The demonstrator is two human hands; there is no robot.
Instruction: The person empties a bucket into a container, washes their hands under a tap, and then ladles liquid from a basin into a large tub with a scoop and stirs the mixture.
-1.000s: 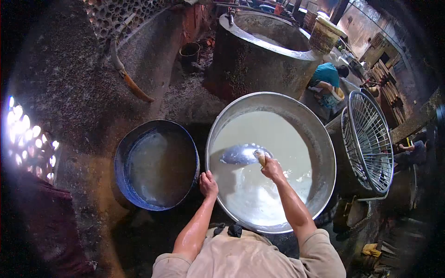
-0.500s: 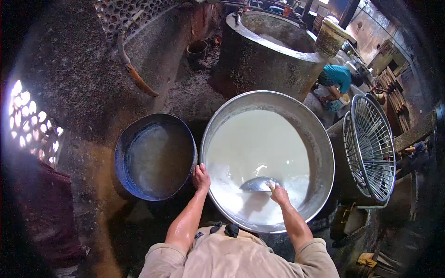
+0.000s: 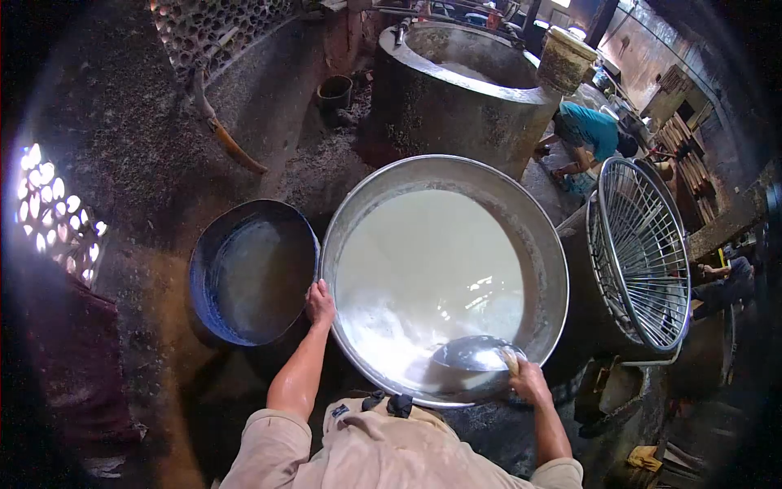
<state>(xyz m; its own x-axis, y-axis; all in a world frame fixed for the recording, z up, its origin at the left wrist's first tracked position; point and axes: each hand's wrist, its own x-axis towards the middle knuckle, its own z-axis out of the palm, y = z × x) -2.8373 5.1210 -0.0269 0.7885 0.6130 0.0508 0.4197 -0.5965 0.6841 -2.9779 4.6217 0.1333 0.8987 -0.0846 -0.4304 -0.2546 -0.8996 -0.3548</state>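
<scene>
A wide metal vat [image 3: 554,244] of milky white liquid [image 3: 423,253] stands in front of me. My left hand [image 3: 320,305] is closed on the vat's left rim, at the side facing a blue-rimmed tub [image 3: 198,285]. With my right hand [image 3: 528,378] I hold a shiny metal bowl [image 3: 472,355] by its right edge, near the vat's lower right rim. Its rounded side faces up, and it looks tilted. The bowl's underside is out of sight, so I cannot tell whether it holds liquid. Bubbly froth lies on the liquid's near left part.
Right of the vat, a wire basket [image 3: 643,253] leans over a dark container. A large round concrete tank [image 3: 456,114] stands behind, with a bucket [image 3: 566,61] on its rim. A person in a teal shirt [image 3: 588,129] bends down beyond. A small bucket [image 3: 334,91] sits by the wall.
My right hand and the bowl have moved right and down toward the near rim, and more of the bowl shows. My left hand stays on the rim. The view has shifted slightly.
</scene>
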